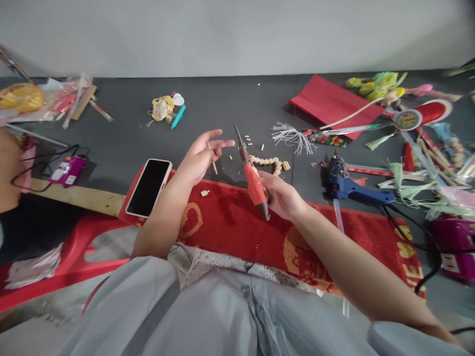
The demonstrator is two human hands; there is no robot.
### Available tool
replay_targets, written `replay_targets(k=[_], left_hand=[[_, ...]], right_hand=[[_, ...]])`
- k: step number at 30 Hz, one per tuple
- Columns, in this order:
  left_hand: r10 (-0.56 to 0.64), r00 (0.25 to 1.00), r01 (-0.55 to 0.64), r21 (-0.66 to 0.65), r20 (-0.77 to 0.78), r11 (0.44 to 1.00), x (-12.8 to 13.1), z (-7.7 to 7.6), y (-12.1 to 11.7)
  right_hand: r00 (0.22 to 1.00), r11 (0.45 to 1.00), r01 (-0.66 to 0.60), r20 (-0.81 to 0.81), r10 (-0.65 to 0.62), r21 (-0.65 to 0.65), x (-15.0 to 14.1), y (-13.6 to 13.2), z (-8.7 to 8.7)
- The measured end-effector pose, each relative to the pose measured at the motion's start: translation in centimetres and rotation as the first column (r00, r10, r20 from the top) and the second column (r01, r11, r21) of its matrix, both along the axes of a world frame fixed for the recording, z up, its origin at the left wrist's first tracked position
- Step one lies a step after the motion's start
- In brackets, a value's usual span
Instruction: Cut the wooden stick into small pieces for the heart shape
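My right hand (282,195) grips the red handles of a pair of cutters (251,178), whose dark blades point up and away toward my left hand. My left hand (202,155) is raised over the grey table, pinching a short thin wooden stick (213,163) between thumb and fingers, the other fingers stretched out. A chain of small wooden pieces (267,161) lies just beyond the cutters. Several cut bits of stick are scattered around, one (204,193) on the red cloth (230,222).
A phone (149,187) lies face up left of my arm. A blue glue gun (349,185) rests to the right with cables. Red paper (330,104), tassels, ribbons and tape (408,118) crowd the right side. A yellow bundle (162,108) sits further back; a wooden plank (81,197) lies left.
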State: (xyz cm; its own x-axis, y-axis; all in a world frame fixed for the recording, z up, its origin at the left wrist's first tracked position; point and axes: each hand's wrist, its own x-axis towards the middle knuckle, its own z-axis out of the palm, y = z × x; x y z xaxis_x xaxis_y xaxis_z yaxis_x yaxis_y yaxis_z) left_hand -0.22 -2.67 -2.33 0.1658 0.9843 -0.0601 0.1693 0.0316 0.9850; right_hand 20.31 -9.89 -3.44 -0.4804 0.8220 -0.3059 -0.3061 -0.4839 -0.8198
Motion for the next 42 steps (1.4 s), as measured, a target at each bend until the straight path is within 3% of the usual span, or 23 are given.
replay_targets(k=[8, 13, 17, 24, 32, 42], left_hand=[[0.009, 1.0, -0.009, -0.027, -0.018, 1.0, -0.3, 0.2, 0.0], [0.093, 0.995, -0.09, -0.083, 0.038, 0.993, 0.3, 0.7, -0.1], [0.129, 0.99, -0.128, -0.021, 0.057, 0.992, 0.3, 0.6, 0.2], [0.113, 0.988, -0.097, 0.147, -0.103, 0.984, -0.1, -0.1, 0.4], [0.145, 0.972, -0.088, 0.285, -0.184, 0.955, -0.2, -0.8, 0.6], [0.154, 0.929, -0.005, 0.407, -0.336, 0.913, -0.1, 0.2, -0.2]], right_hand=[[0.999, 0.999, -0.037, 0.009, 0.037, 0.033, 0.0, -0.3, -0.3], [1.0, 0.999, -0.017, 0.003, 0.017, 0.03, 0.1, -0.2, -0.3], [1.0, 0.999, -0.019, -0.005, 0.019, 0.035, 0.2, -0.2, -0.4], [0.995, 0.991, -0.095, -0.024, 0.098, 0.094, 0.2, -0.3, -0.7], [0.988, 0.982, -0.142, -0.035, 0.147, 0.124, 0.0, -0.4, -0.6], [0.988, 0.977, -0.149, -0.021, 0.154, 0.151, -0.1, -0.5, -0.8]])
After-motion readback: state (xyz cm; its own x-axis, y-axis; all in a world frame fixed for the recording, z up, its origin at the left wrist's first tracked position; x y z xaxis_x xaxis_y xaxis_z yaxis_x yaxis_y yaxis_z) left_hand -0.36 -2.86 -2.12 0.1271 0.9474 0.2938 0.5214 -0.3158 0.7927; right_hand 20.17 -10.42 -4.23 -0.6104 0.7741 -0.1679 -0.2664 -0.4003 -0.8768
